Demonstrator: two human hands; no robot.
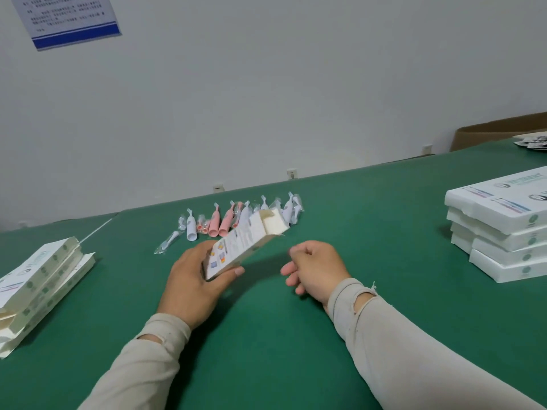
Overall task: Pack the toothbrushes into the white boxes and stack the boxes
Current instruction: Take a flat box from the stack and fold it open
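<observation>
Stack of closed white printed cardboard boxes (503, 229) at right, apparently packed. Flattened white cartons (38, 288) waiting at left. Pink and white wrapped toothbrushes (233, 217) lying loose on green table (370, 232). Left hand (195, 276) gripping open-ended white box (245, 244), apparently empty; right hand (316, 267) loosely curled, empty.

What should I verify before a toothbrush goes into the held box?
1. Left hand grips box: ok.
2. Box's far end open: ok, flap raised.
3. Box empty inside: cannot tell.
4. Right hand free to pick: ok, loosely curled, holding nothing.
5. Toothbrushes available: ok, row lying beyond the box.
6. Stack on the right ready for another box: ok.
</observation>
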